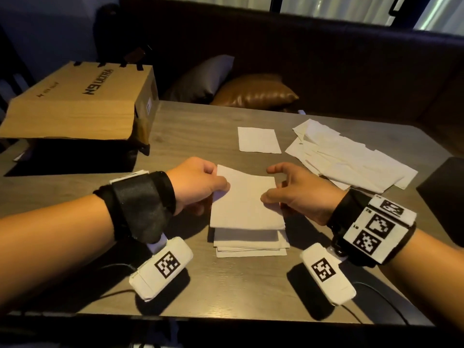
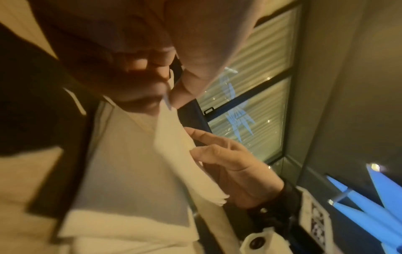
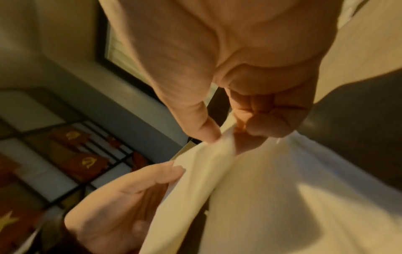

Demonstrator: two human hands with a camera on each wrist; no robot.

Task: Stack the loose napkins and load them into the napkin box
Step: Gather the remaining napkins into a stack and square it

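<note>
My left hand (image 1: 213, 182) and my right hand (image 1: 275, 190) hold one white napkin (image 1: 246, 199) between them, just above a stack of napkins (image 1: 251, 243) at the table's middle. The left hand pinches its left edge and the right hand pinches its right edge, index finger stretched out. In the left wrist view my left hand (image 2: 168, 101) nips the napkin (image 2: 172, 137). In the right wrist view my right hand (image 3: 226, 135) pinches the napkin (image 3: 217, 180). A single napkin (image 1: 258, 140) lies farther back. A loose pile of napkins (image 1: 351, 162) spreads at the right.
A brown paper bag (image 1: 82, 101) lies on its side at the table's left rear. A dark box-like object (image 1: 444, 189) sits at the right edge. Two cushions (image 1: 253, 91) rest on the bench behind the wooden table (image 1: 200, 136).
</note>
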